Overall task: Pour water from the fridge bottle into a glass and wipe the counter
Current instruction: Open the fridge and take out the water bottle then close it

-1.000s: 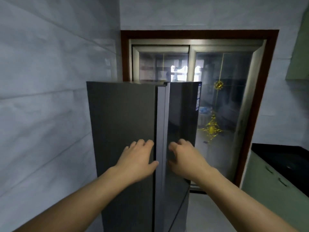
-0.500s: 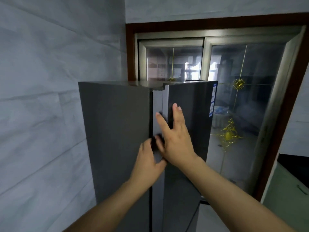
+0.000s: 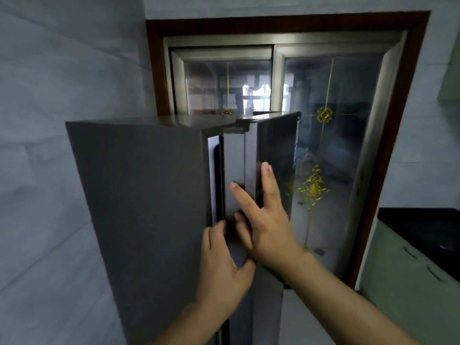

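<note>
The tall dark grey metal fridge (image 3: 149, 207) stands against the pale tiled wall (image 3: 49, 120), with a brown-framed sliding glass door (image 3: 336, 145) behind it. The black worktop (image 3: 423, 227) lies at right. The fridge's right door (image 3: 273, 150) stands ajar. Right hand (image 3: 263, 220): fingers spread on that door's edge. Left hand (image 3: 224, 267): fingers hooked in the gap. The door's label is unreadable. No bottle is visible.

Dim little kitchen corner

Grey marbled wall tiles (image 3: 62, 120), a wood-framed sliding glass door (image 3: 331, 150) with gold ornaments, pale green cabinets (image 3: 408, 277) under a black countertop (image 3: 423, 225) on the right.
</note>
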